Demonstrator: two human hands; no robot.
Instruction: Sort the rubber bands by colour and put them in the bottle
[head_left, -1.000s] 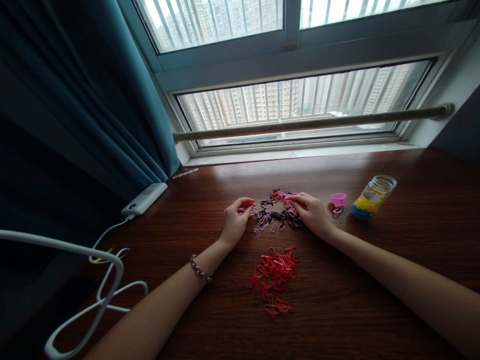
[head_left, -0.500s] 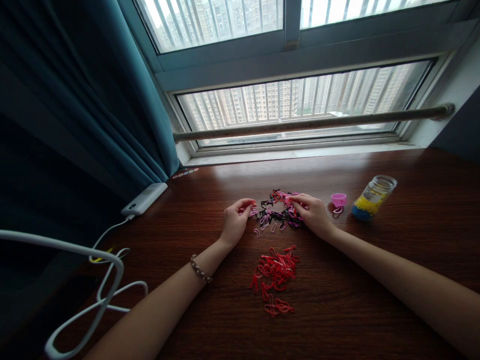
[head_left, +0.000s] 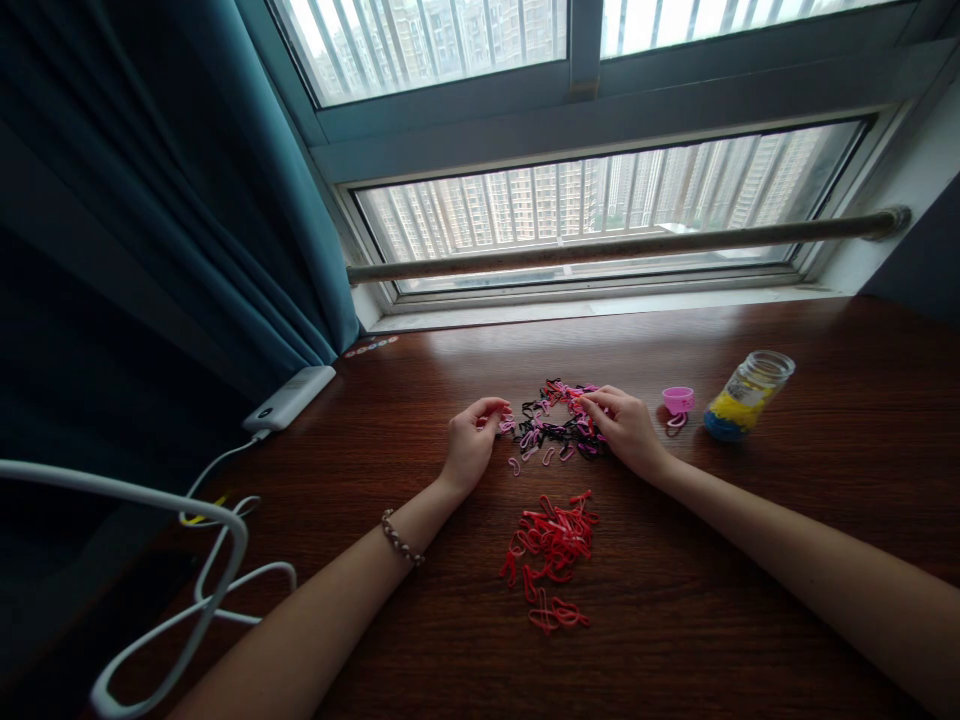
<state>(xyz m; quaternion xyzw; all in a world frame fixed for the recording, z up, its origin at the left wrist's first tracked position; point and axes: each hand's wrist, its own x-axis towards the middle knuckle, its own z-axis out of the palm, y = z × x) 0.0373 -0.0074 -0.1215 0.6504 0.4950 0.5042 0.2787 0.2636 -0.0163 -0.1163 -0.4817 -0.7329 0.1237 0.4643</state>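
Observation:
A ring-like pile of small black, pink and purple loops (head_left: 559,432), like little elastic bands, lies on the table between my hands, with a few red ones among them. My left hand (head_left: 470,440) is closed at the pile's left edge, beside some pink loops; what its fingertips hold is too small to make out. My right hand (head_left: 624,425) pinches at the pile's upper right, with a bit of red at its fingertips. Nearer to me is a separate heap of red loops (head_left: 556,540).
Right of the pile stand a small pink cup-like piece (head_left: 678,400) with loops beside it and a tilted glass jar (head_left: 748,395) holding yellow and blue contents. At left are a white power bank (head_left: 289,398) and a white cable (head_left: 232,535). A window lies beyond the table (head_left: 675,600).
Both hands stay almost in place. The red bit seen at my left fingertips no longer shows. My right fingers have shifted very slightly at the pile.

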